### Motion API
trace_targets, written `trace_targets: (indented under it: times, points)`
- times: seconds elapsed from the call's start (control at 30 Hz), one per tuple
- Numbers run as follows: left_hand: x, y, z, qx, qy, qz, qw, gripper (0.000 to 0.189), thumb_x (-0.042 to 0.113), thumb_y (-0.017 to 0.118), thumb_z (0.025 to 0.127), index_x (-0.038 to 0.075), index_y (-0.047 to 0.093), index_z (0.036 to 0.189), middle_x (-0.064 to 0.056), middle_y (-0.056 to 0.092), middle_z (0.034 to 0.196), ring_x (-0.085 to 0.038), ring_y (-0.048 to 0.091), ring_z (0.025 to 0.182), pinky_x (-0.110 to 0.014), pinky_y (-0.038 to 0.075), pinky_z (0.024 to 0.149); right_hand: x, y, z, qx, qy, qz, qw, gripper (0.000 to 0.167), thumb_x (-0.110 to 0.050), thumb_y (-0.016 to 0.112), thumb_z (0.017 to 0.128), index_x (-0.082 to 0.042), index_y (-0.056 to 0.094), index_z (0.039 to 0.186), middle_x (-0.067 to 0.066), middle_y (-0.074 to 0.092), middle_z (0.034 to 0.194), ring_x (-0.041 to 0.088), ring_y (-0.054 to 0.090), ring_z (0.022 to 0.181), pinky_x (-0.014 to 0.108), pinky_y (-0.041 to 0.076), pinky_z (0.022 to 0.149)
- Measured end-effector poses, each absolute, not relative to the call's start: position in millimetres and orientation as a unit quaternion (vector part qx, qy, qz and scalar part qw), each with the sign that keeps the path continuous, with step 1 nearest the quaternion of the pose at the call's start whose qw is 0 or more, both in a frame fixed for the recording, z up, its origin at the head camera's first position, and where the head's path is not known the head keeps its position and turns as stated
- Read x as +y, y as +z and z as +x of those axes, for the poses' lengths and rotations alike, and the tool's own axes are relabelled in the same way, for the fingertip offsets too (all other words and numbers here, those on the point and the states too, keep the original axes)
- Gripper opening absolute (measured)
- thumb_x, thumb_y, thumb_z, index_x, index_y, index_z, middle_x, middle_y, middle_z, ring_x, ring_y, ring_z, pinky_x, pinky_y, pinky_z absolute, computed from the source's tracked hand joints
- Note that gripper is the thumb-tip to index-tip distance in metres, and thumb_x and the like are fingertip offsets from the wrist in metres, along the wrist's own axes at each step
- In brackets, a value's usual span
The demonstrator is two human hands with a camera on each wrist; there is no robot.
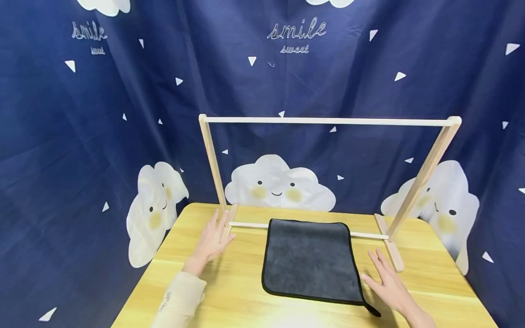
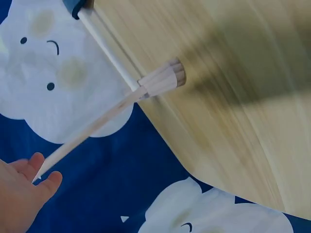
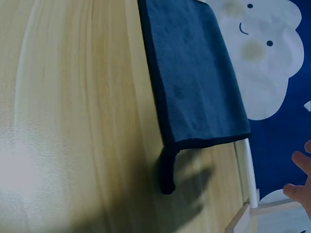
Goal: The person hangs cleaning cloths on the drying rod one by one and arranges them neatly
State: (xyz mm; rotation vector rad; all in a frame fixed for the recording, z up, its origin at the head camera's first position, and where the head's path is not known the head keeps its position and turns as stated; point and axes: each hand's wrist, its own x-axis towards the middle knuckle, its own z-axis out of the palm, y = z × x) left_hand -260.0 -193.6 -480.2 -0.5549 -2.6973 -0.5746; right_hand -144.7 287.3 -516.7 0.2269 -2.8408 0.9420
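A dark grey cloth (image 1: pixel 311 262) with black edging lies spread on the table, its far edge covering part of the white lower bar (image 1: pixel 248 225) of a wooden rack. From its near right corner sticks out a short black tab (image 3: pixel 167 174). My left hand (image 1: pixel 211 241), fingers extended, is by the rack's left foot; whether it touches the wood I cannot tell. My right hand (image 1: pixel 389 284) hovers to the right of the cloth with fingers spread, apart from it and holding nothing. Only parts of the hands show in the wrist views.
The rack's white top bar (image 1: pixel 328 121) spans two wooden uprights, the right one (image 1: pixel 426 175) leaning outward in view. Its right foot (image 1: pixel 389 243) lies beyond my right hand. A blue curtain (image 1: pixel 164 91) with cloud prints surrounds the wooden table (image 1: pixel 234 282).
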Motion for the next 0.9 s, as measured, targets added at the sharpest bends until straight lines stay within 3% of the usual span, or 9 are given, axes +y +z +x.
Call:
trace_targets:
  times: [0.2, 0.27, 0.47, 0.73, 0.9]
  points:
    - [-202, -478, -269, -0.94, -0.232, -0.181, 0.175, 0.073, 0.033, 0.058, 0.086, 0.003, 0.023, 0.143, -0.027, 0.038, 0.131, -0.042, 0.04, 0.118, -0.053, 0.035, 0.094, 286, -526, -145, -0.923, 0.377, 0.064, 0.04, 0.065, -0.029, 0.055, 0.09, 0.003, 0.027, 0.14, 0.036, 0.017, 0.141, 0.055, 0.021, 0.125, 0.07, 0.024, 0.085]
    - [-204, -477, -272, -0.941, -0.244, -0.169, 0.164, 0.073, 0.033, 0.057, 0.087, 0.004, 0.021, 0.144, -0.027, 0.039, 0.129, -0.041, 0.04, 0.117, -0.053, 0.034, 0.094, 284, -532, -145, -0.92, 0.384, 0.065, 0.047, 0.063, -0.027, 0.054, 0.091, 0.005, 0.028, 0.139, 0.036, 0.02, 0.14, 0.053, 0.026, 0.123, 0.068, 0.026, 0.087]
    - [-213, -479, -280, -0.939, -0.28, -0.136, 0.147, 0.071, 0.03, 0.055, 0.089, 0.008, 0.017, 0.145, -0.028, 0.039, 0.128, -0.042, 0.039, 0.117, -0.055, 0.034, 0.093, 277, -546, -147, -0.912, 0.405, 0.057, 0.042, 0.059, -0.023, 0.052, 0.092, 0.006, 0.029, 0.138, 0.034, 0.032, 0.135, 0.049, 0.044, 0.112, 0.058, 0.04, 0.082]
    - [-224, -480, -291, -0.934, -0.307, -0.127, 0.132, 0.071, 0.035, 0.051, 0.091, 0.014, 0.013, 0.147, -0.026, 0.03, 0.138, -0.041, 0.031, 0.126, -0.057, 0.029, 0.098, 269, -559, -153, -0.897, 0.439, 0.003, -0.047, 0.065, -0.028, 0.055, 0.091, 0.004, 0.026, 0.14, 0.033, 0.03, 0.138, 0.044, 0.048, 0.113, 0.047, 0.046, 0.083]
    - [-226, -481, -300, -0.932, -0.312, -0.132, 0.13, 0.07, 0.033, 0.052, 0.091, 0.014, 0.014, 0.147, -0.025, 0.028, 0.14, -0.04, 0.029, 0.127, -0.058, 0.028, 0.098, 265, -570, -155, -0.89, 0.45, -0.014, -0.067, 0.068, -0.027, 0.058, 0.089, 0.007, 0.027, 0.138, 0.035, 0.032, 0.135, 0.045, 0.048, 0.112, 0.043, 0.047, 0.084]
